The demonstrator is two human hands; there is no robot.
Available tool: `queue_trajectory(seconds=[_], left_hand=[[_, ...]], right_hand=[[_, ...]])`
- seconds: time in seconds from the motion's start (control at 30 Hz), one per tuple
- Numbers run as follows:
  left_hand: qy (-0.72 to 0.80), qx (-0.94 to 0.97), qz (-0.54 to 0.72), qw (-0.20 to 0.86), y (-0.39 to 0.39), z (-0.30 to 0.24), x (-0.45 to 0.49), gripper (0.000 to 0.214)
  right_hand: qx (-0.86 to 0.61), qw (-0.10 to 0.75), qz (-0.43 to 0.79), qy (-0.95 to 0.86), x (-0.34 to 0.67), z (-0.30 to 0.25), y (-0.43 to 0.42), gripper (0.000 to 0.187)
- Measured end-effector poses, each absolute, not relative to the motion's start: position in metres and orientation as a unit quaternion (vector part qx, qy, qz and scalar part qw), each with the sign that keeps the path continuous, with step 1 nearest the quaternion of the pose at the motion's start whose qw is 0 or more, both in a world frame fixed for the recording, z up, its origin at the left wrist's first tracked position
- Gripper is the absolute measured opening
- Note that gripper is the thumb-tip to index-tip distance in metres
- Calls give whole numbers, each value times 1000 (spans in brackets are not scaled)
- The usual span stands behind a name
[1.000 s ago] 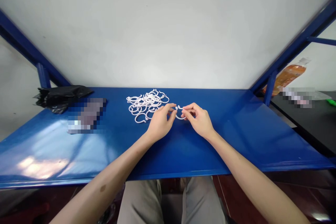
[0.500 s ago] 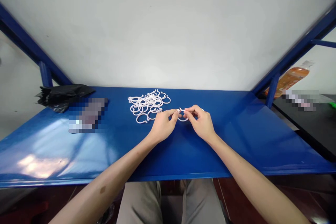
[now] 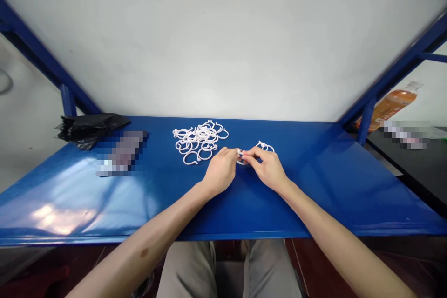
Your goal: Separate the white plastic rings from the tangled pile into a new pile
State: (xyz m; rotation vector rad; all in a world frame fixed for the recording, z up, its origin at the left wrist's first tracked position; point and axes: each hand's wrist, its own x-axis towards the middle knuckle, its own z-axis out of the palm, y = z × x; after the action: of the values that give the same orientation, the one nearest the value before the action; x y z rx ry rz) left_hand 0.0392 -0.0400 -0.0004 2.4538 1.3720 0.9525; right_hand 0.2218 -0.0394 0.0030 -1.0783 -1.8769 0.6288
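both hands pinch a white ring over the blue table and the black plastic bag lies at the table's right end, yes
Not quite: the head view shows the black plastic bag at the left end of the blue table, not the right. The rest holds: the left hand and the right hand pinch a white ring between them over it.

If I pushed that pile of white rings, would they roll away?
Probably not: the white rings lie flat and overlapping on the blue table, so they would likely slide as a clump. They look thin and open-ended, so probably light and a bit springy. The glossy table may let them skid.
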Motion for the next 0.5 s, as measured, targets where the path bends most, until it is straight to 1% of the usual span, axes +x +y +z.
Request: queue_trajectory(seconds=[0.1, 0.2, 0.23, 0.3, 0.37, 0.5], left_hand=[[463, 840, 276, 65, -38, -1, 39, 35], [454, 851, 264, 16, -28, 0, 38, 34], [460, 847, 266, -10, -23, -1, 36, 34], [500, 823, 260, -64, -13, -5, 32, 43], [539, 806, 226, -88, -5, -11, 26, 47], [528, 824, 182, -99, 1, -17, 18, 40]], right_hand=[[-423, 410, 226, -776, 222, 0, -39, 21], [-442, 419, 165, -775, 224, 2, -31, 19], [-458, 430, 133, -767, 226, 3, -26, 19], [-501, 454, 75, -733, 235, 5, -14, 21], [-555, 459, 52, -692, 247, 4, -1, 21], [-648, 402, 61, -643, 270, -4, 20, 20]])
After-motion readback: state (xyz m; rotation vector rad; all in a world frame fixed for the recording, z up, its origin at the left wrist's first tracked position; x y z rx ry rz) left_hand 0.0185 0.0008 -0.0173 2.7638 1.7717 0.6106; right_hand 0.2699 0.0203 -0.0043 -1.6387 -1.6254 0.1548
